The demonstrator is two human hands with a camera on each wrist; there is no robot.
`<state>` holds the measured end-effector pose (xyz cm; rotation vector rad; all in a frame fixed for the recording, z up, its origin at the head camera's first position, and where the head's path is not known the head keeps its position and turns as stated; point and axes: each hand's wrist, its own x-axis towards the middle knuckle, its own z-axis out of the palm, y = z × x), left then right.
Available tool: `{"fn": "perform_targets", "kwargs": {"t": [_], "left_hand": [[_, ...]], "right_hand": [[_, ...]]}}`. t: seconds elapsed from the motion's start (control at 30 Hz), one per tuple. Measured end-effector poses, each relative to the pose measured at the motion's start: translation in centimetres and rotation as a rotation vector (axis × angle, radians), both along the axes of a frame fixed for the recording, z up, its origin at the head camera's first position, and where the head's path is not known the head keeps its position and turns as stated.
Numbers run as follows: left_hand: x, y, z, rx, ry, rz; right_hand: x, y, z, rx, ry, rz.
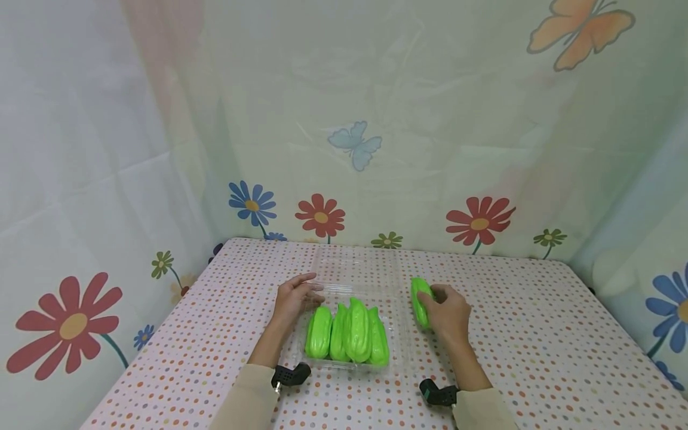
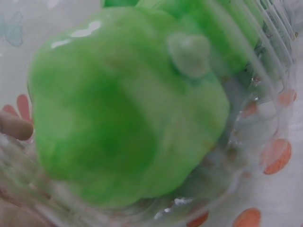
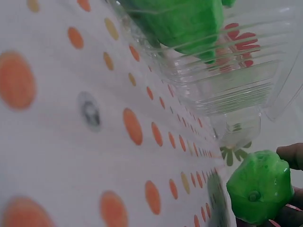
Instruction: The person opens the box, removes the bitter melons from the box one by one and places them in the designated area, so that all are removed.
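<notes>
Several bright green, long, ribbed vegetables (image 1: 357, 334) lie side by side in a clear plastic clamshell box (image 1: 344, 365), one resting higher than its neighbours. My left hand (image 1: 292, 301) is at the box's back left corner, its fingers loosely bent near the hinge. In the left wrist view, the blunt end of one green vegetable (image 2: 128, 109) fills the middle, with the clear wall around it. To the right of the box, my right hand (image 1: 447, 312) pinches another green vegetable (image 1: 420, 303) between thumb and fingers. Its nubbed end (image 3: 258, 189) shows in the right wrist view.
The box's clear lid (image 1: 357, 266) lies folded back flat behind it. A dotted cloth (image 1: 537, 346) covers the table. A flower-printed curtain (image 1: 419, 191) hangs along the back and sides.
</notes>
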<state>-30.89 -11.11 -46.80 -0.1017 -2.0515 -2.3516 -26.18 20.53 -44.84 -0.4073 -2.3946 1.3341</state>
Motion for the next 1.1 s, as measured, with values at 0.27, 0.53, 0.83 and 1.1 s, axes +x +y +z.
{"fn": "perform_targets", "kwargs": {"t": [0.27,0.53,0.83,1.1], "left_hand": [[0.0,0.0,0.1,0.001,0.0,0.001],[0.1,0.1,0.2,0.0,-0.006,0.008],[-0.1,0.1,0.2,0.011,-0.005,0.004],[0.0,-0.1,0.2,0.005,-0.01,0.001]], "right_hand": [[-0.3,-0.1,-0.9,0.021,-0.037,0.003],[-0.2,-0.1,-1.0,0.029,-0.049,0.01],[0.0,0.1,-0.6,0.007,-0.07,-0.005],[-0.1,0.6,1.0,0.037,-0.025,0.015]]}}
